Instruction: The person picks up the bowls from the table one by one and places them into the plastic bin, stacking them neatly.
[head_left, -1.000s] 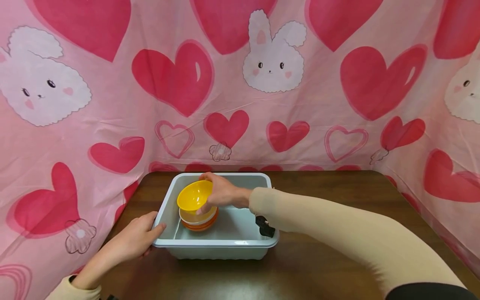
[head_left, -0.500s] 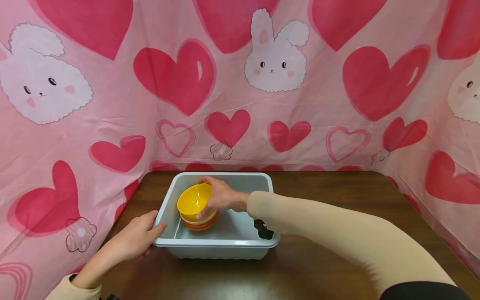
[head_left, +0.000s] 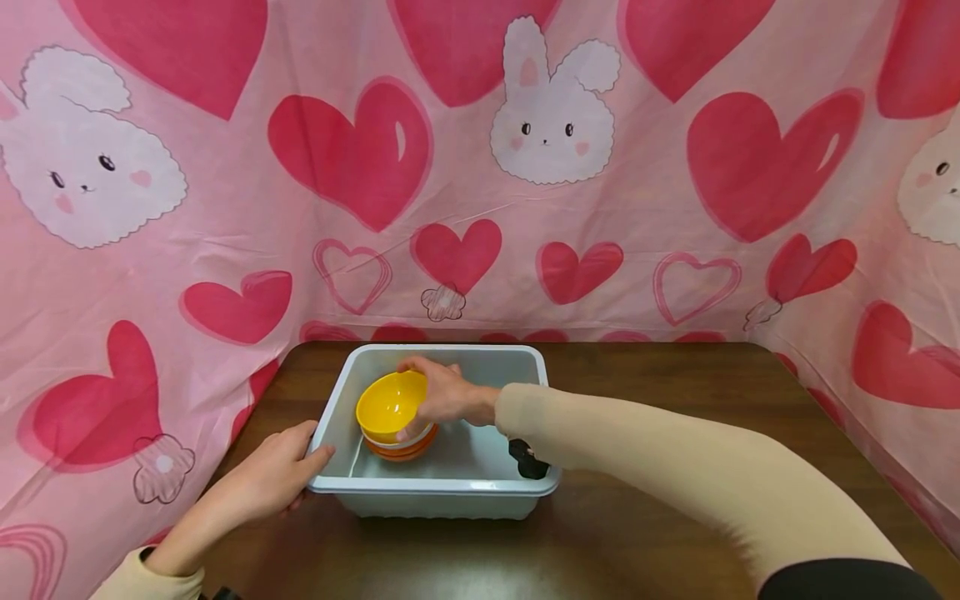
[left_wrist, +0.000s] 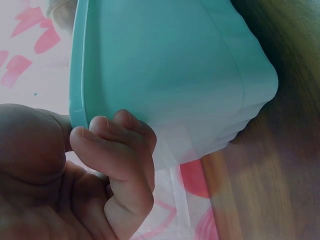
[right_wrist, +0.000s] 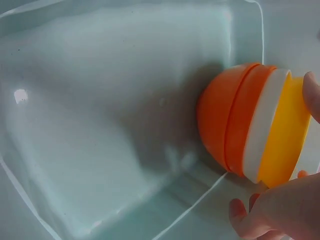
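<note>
A yellow bowl [head_left: 387,407] sits nested at the top of a stack in the left part of a pale grey-blue plastic basin [head_left: 442,485]. Beneath it are a white bowl [right_wrist: 266,125] and two orange bowls [right_wrist: 219,117], best seen in the right wrist view. My right hand [head_left: 448,393] reaches in from the right and holds the yellow bowl by its rim, fingers at the far side and thumb at the near side. At the basin's left edge, my left hand [head_left: 279,468] grips the rim, its fingers [left_wrist: 112,145] curled underneath.
The basin stands on a dark brown wooden table [head_left: 645,492]. A pink cloth [head_left: 637,200] with hearts and rabbits hangs behind and along both sides. My right sleeve [head_left: 645,425] crosses over the basin's right rim.
The yellow bowl has come down into the white bowl, with my right hand lowering slightly alongside it. My left hand has stayed on the basin's rim.
</note>
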